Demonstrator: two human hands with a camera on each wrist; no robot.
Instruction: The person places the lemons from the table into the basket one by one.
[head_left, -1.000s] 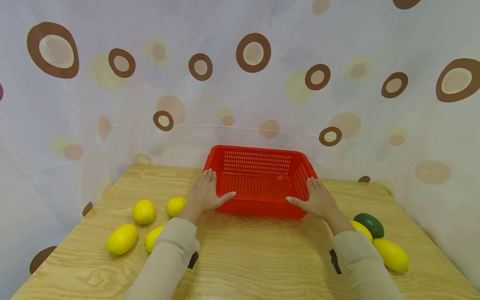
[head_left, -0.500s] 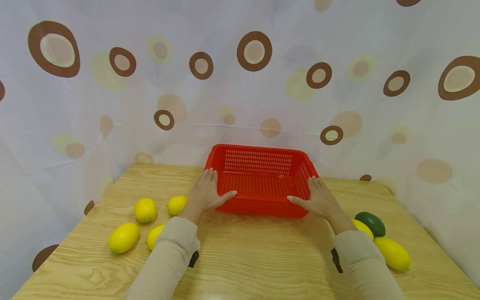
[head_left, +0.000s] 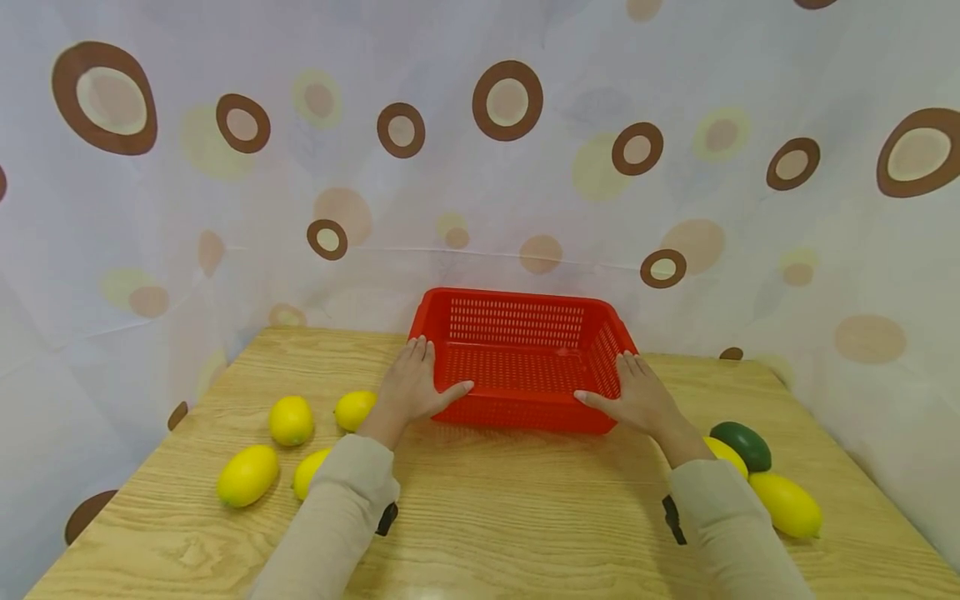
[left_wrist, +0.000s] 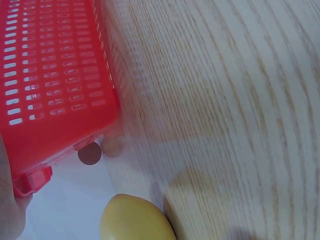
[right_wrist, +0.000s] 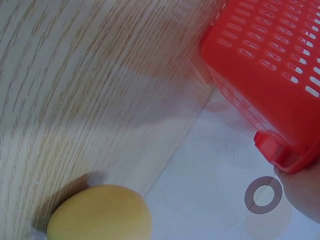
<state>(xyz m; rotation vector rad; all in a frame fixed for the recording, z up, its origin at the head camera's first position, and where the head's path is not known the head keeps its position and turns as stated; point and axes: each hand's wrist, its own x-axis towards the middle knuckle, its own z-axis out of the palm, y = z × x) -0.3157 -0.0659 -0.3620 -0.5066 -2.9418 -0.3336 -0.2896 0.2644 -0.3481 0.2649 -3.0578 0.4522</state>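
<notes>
Centrally, toward the back of the worktop [head_left: 510, 517]: one red basket [head_left: 525, 417], rectangular, with slotted walls and floor, plastic by the look of it; upright, set base down.

On the basket, unclenched: both hands. Left hand [head_left: 408, 387] at the near left corner, right hand [head_left: 639, 402] at the near right. Fingers straight over the end rims, thumbs spread onto the near rim; no curl around the lip to be seen.

Handling, as judged: light for its bulk, stiff at the corners, perhaps slightly springy along the long walls; smooth, so a little slippery; not fragile. Best gripped at both ends, under the outward lip, close to the small tab [right_wrist: 270, 145], for a level lift.

To the left: four yellow, lemon-like fruits [head_left: 247, 475], loosely grouped, partly behind the left sleeve [head_left: 326, 517]. To the right: two yellow fruits [head_left: 786, 505] and one dark green fruit [head_left: 740, 446], close together, partly behind the right sleeve [head_left: 720, 508].

Surface: flat, pale wood grain, probably easy to slide across. Room: white cloth [head_left: 555, 192], slightly creased, with brown, cream and pale yellow rounds; hung behind and along both sides.
</notes>
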